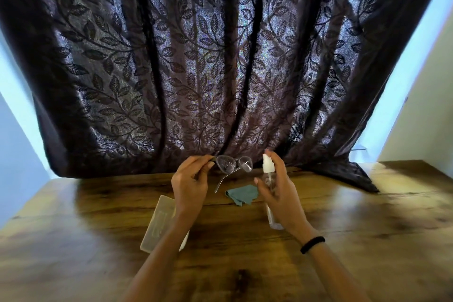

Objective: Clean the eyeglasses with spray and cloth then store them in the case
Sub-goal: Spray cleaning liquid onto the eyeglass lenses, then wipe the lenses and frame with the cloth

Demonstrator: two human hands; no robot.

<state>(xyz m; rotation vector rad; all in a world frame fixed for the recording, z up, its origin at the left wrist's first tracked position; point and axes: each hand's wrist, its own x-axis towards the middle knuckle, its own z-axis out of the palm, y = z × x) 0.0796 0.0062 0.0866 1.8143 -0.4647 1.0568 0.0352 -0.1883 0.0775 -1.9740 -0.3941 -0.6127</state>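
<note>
Wooden table before dark leaf-patterned curtain. Left hand pinches eyeglasses by temple, raised above table. Right hand grips clear spray bottle, index finger atop nozzle. Teal cloth lies on table between hands; case under left forearm.

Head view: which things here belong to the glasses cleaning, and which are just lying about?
For the job: eyeglasses in the left hand, spray bottle in the right hand, cloth and case on the table.
Not for the job: curtain, black wristband.
</note>
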